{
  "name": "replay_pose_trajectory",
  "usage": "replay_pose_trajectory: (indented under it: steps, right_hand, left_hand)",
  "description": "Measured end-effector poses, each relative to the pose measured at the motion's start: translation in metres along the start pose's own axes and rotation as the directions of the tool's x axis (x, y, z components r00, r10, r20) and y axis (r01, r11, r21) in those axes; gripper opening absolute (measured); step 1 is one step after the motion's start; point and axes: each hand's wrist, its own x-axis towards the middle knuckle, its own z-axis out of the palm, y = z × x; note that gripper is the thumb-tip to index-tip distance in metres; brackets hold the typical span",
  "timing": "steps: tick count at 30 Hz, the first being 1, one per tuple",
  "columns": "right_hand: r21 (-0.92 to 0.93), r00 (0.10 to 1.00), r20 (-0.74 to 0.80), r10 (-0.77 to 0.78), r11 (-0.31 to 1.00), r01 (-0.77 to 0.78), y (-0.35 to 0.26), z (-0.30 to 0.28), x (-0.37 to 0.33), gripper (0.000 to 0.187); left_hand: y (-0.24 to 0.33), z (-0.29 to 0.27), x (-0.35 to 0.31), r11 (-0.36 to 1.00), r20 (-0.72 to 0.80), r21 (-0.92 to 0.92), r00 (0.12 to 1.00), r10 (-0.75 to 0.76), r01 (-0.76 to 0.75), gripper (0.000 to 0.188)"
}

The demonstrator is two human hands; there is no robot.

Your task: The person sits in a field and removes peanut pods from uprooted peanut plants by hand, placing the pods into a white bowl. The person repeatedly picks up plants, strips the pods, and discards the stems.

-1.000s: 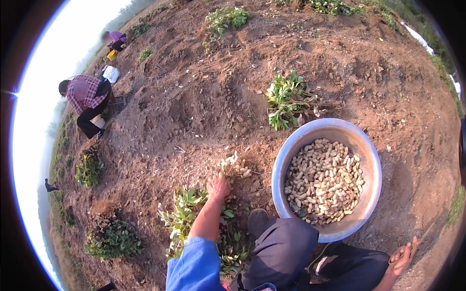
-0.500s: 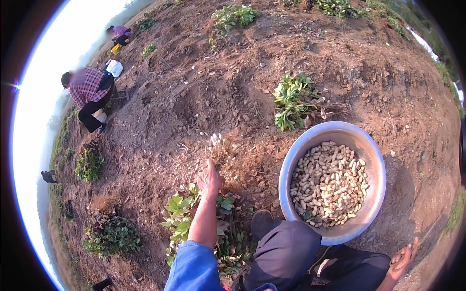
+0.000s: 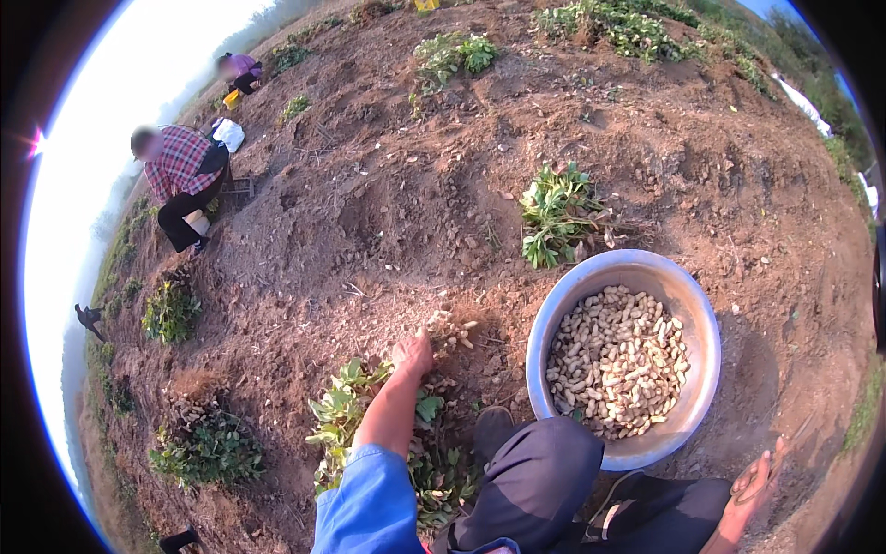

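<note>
My left hand (image 3: 413, 353) is closed round the stems of a peanut plant, just below its root end. Pale peanut pods (image 3: 452, 330) cluster beyond my fingertips, while green peanut leaves (image 3: 343, 406) spread beside and under my forearm. Out at the lower right, my right hand (image 3: 753, 478) has its fingers bent around a thin, long tool (image 3: 801, 428); its kind is unclear, blurred near the picture's rim. Between the hands, by my knee, stands a wide round metal basin (image 3: 700, 369) with a heap of picked peanuts (image 3: 616, 360) in it.
A pulled peanut plant (image 3: 557, 214) lies beyond the basin. More plant heaps (image 3: 210, 448) are to the left on bare brown soil (image 3: 369, 231). Farther off, a person in a checked shirt (image 3: 180, 159) sits stooped, and another person (image 3: 242, 69) bends near a yellow container (image 3: 232, 99).
My left hand has shifted slightly right and nearer, and the pod cluster has tipped over to the right. My right hand stays at the lower right. The whole view has shifted a little.
</note>
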Motion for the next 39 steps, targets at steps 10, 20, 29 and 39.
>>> replay_pose_trajectory:
  steps: [10,20,29,39]
  right_hand:
    - [0.024,0.837,0.388,-0.385,0.913,0.408,0.047,0.049,0.007,0.053]
    - [0.181,0.734,0.653,-0.187,0.98,0.089,-0.005,0.079,-0.04,0.03]
    - [0.367,0.626,0.772,-0.112,0.883,-0.294,-0.02,0.113,-0.063,0.026]
    - [0.616,0.826,0.563,-0.035,0.684,-0.391,0.053,0.163,-0.098,0.021]
  left_hand:
    - [-0.029,-0.195,-0.092,0.985,-0.413,-0.168,0.91,-0.026,-0.048,0.057]
    - [-0.106,-0.352,-0.212,0.965,-0.723,-0.248,0.679,-0.128,-0.082,0.055]
    - [0.126,-0.333,-0.219,0.839,-0.647,-0.005,0.642,0.411,-0.544,0.055]
    - [0.315,-0.215,-0.201,0.497,-0.387,-0.417,0.644,0.66,-0.761,0.067]
